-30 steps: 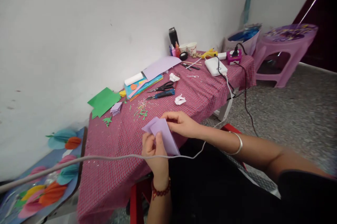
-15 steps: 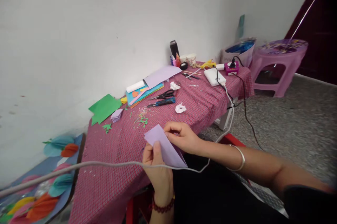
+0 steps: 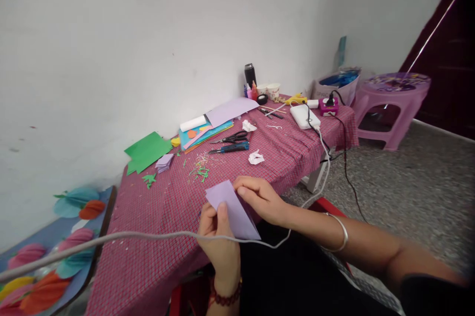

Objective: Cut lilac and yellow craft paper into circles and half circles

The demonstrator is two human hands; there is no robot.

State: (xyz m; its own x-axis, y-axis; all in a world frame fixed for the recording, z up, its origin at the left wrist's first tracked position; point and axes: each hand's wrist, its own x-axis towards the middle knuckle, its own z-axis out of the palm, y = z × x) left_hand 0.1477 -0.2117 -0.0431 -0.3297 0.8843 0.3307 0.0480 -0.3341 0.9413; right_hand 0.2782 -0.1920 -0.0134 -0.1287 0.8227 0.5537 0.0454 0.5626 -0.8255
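Observation:
A folded sheet of light purple paper [image 3: 235, 212] is held up over my lap, in front of the table's near edge. My left hand [image 3: 218, 229] grips its lower left side, the thumb lying flat on top and the fingers curled beneath. At the paper's upper right edge is my right hand [image 3: 260, 197], thumb and bent fingers closed about the fold; part of the fingers is hidden. A white cable [image 3: 148, 235] runs across the view in front of my left wrist. On the table sits a small stack of purple paper pieces [image 3: 164, 162].
The checked cloth [image 3: 148, 217] carries green sheets [image 3: 150, 150], paper scraps [image 3: 202, 172], a blue-handled cutter [image 3: 232, 147], scissors [image 3: 235, 137], crumpled tissue [image 3: 256, 157] and a white power bank [image 3: 305, 116]. Paper decorations [image 3: 46, 291] lie at left. A pink stool [image 3: 393, 103] stands at right.
My right thumb has lifted slightly and shifted along the paper's upper edge. The left hand keeps its grip. The camera view has tilted slightly.

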